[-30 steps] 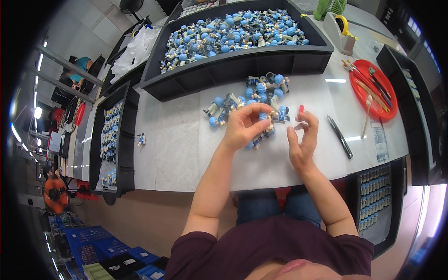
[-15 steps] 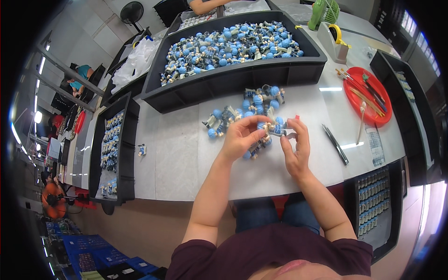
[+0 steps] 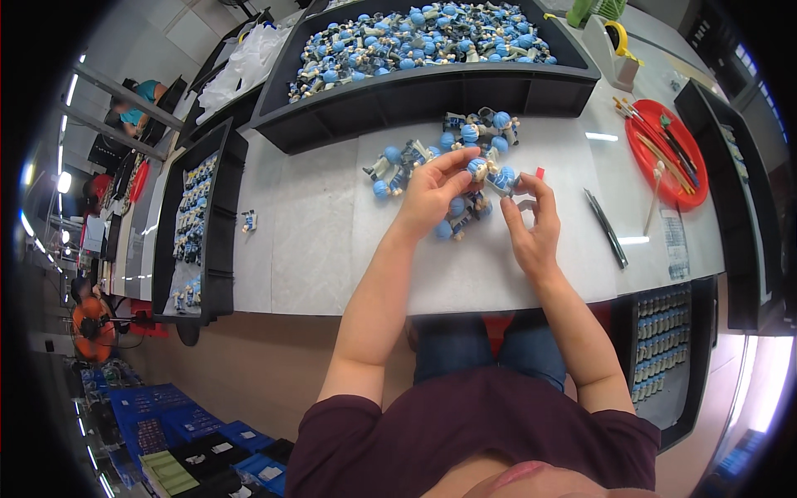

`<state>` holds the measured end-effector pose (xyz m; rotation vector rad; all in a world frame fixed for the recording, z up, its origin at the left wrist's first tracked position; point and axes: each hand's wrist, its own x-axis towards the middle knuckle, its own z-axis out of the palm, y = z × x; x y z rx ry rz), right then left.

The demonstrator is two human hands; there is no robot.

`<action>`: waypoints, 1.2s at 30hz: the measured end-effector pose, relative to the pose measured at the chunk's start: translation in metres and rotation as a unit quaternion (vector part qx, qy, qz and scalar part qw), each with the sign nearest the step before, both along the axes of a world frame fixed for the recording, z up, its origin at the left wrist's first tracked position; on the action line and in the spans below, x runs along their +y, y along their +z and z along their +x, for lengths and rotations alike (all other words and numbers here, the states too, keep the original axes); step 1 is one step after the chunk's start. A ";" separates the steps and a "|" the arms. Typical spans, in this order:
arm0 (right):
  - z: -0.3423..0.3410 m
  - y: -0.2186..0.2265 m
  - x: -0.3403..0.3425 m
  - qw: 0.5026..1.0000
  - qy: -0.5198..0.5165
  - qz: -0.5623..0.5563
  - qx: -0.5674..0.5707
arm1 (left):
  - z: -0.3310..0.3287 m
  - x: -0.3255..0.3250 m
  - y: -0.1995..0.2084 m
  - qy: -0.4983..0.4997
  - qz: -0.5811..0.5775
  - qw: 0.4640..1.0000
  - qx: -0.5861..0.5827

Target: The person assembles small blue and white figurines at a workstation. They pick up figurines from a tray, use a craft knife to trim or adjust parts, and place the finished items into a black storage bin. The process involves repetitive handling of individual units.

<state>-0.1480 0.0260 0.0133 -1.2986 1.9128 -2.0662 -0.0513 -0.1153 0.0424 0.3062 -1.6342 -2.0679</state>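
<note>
Between my hands, over the white worktop, is a small toy figurine (image 3: 503,180) with a blue head and pale blue body. The thumb and forefinger of my left hand (image 3: 430,196) pinch it at the head end. My right hand (image 3: 536,235) has its thumb and bent forefinger closed on the body end, the other fingers curled. Just beyond and beneath my hands lies a loose heap of similar figurines (image 3: 387,172), partly hidden by my left fingers. A small red piece (image 3: 540,173) shows beside my right forefinger; what it belongs to is unclear.
A large black bin (image 3: 432,106) full of figurines stands beyond the heap. Figurines in rows fill a black tray (image 3: 217,241) at left, near a lone figurine (image 3: 249,220). On the right are a pen (image 3: 606,228), a red dish (image 3: 696,162) of brushes and a tape dispenser (image 3: 608,54).
The whole scene sits higher in the picture as the head view has tilted. Between my fingers the figurine has turned, and its blue head shows more plainly. Both hands keep hold of it.
</note>
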 end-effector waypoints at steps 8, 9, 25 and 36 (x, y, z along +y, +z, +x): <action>0.003 0.002 0.000 0.999 -0.008 0.014 0.035 | 0.000 -0.001 0.000 0.006 0.016 1.000 0.003; 0.003 0.001 -0.001 0.999 -0.006 0.017 0.032 | 0.000 -0.001 0.000 0.008 0.013 1.000 0.006; 0.003 0.000 -0.002 0.999 0.001 0.045 0.021 | 0.001 -0.002 -0.001 0.006 -0.015 0.999 0.031; 0.003 -0.001 -0.003 0.998 -0.002 -0.007 0.070 | 0.001 -0.002 -0.001 -0.007 0.008 0.999 0.034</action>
